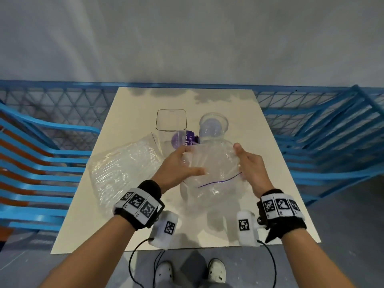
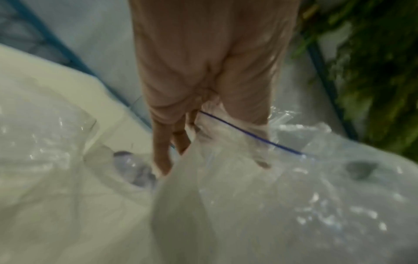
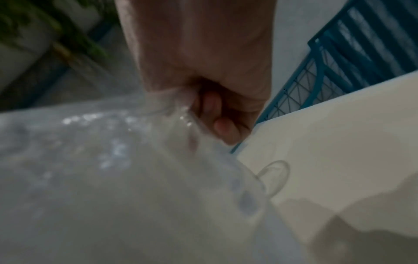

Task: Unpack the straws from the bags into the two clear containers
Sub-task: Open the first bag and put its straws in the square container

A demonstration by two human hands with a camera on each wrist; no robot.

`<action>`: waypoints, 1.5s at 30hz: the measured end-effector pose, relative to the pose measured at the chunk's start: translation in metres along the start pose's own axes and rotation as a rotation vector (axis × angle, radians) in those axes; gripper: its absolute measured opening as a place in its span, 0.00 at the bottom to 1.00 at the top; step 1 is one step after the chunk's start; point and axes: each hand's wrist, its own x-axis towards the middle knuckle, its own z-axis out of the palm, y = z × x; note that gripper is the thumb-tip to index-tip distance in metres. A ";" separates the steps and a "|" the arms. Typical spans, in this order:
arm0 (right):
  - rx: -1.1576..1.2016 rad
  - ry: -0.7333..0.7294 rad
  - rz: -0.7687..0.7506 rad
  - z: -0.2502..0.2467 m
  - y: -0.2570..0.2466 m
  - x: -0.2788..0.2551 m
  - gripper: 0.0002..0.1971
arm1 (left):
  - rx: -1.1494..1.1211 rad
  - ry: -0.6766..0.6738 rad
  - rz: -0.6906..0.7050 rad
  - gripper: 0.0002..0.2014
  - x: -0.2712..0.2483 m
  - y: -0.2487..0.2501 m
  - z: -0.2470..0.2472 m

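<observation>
A cream table [image 1: 276, 163] stands among blue wire racks [image 1: 324, 132] on a grey floor. From the head, the left hand [image 1: 176, 165] and right hand [image 1: 251, 165] hold a clear bag [image 1: 212, 177] up by its sides, near the table's middle. It hides part of the round container [image 1: 214, 125]. The square container [image 1: 171, 121] stands beside it, toward the far edge. Another bag [image 1: 122, 165] lies near the left edge. The straws are too clear to make out.

The left wrist view is blurry; the left hand [image 2: 203, 85] pinches the bag [image 2: 294, 196] by its purple line [image 2: 248, 133].

In the right wrist view the right hand [image 3: 203, 71] has fingers curled round the bag [image 3: 113, 178].
</observation>
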 end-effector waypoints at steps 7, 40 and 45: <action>-0.068 -0.169 0.139 -0.020 0.026 0.007 0.23 | 0.322 -0.178 -0.359 0.51 -0.024 0.001 0.029; -0.224 -0.057 -0.217 -0.018 0.031 0.001 0.13 | -0.023 0.387 -0.084 0.42 -0.002 -0.018 0.118; -0.078 0.127 -0.180 -0.030 0.037 0.016 0.12 | 0.012 0.103 -0.308 0.44 -0.032 -0.011 0.091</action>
